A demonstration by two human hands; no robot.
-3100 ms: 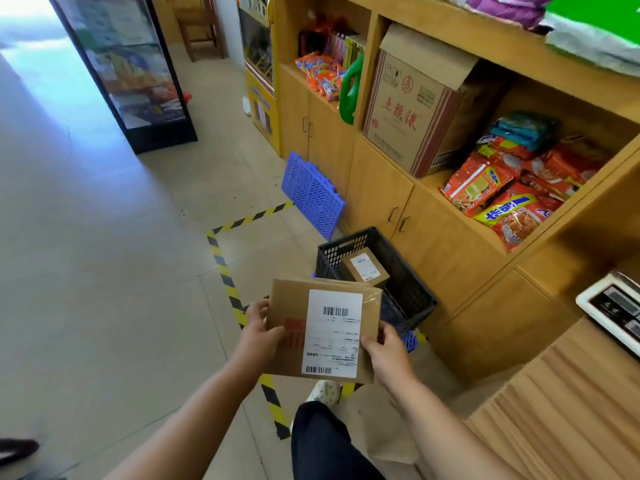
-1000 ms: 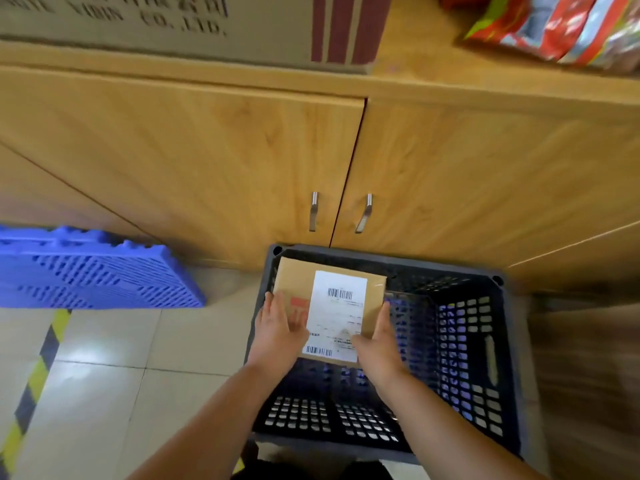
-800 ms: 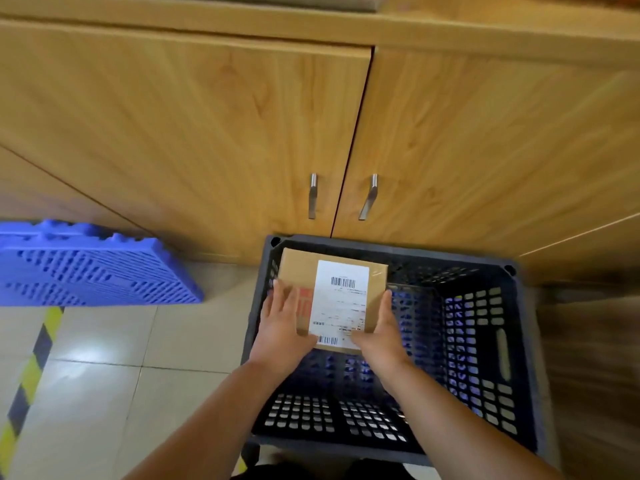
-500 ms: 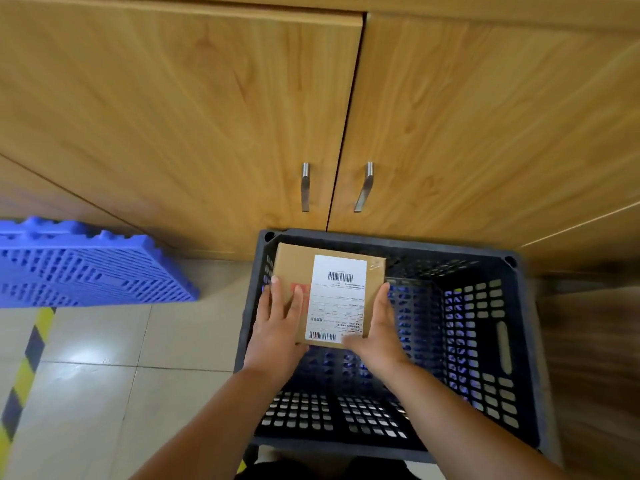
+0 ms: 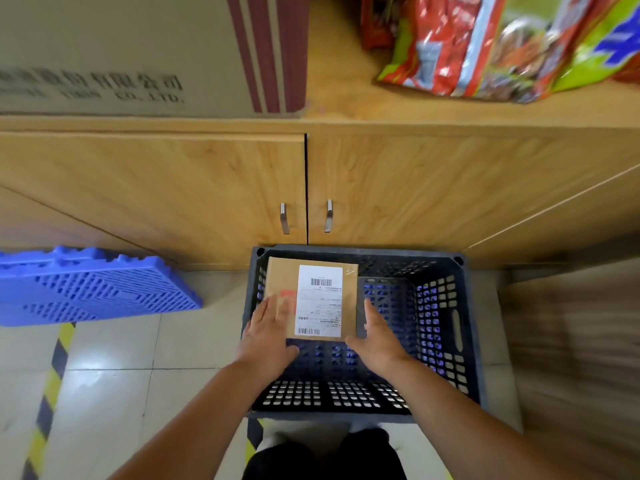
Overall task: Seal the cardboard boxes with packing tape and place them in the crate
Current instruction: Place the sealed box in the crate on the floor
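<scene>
Brown cardboard, flat and closed: 1 box [image 5: 313,296] with 1 white shipping label [image 5: 320,306] lies inside the dark plastic crate [image 5: 440,341], in the corner farthest ahead of the left fingers [image 5: 273,308]. Those fingers are straight and spread, lying on the box's near-left part. They press or steady it without curling round anything. The right fingers [image 5: 372,313] are also straight and hold nothing. They stand just beside the box's right edge, and I cannot tell whether they actually touch it. The left hand [image 5: 268,336] and right hand [image 5: 379,336] sit at the box's 2 near corners.

For this box the task looks nearly finished. Its flaps sit flat, so I judge it sealed, though any clear tape is too faint to confirm. It appears to rest in the crate, so what is left is letting go. No tape roll and no other unsealed box is in view, so I cannot say how many boxes remain. I cannot tell whether anything lies under this box.

- 2 hands
- 1 labelled box
- 1 crate
- 1 blue plastic pallet [image 5: 93,289], well to the left of the left fingers
- 2 cabinet doors with 2 metal handles [image 5: 284,218], beyond the fingertips
- 1 large printed carton [image 5: 138,53] on the shelf above
- snack packs [image 5: 485,46] beside the carton, too blurred to count
</scene>
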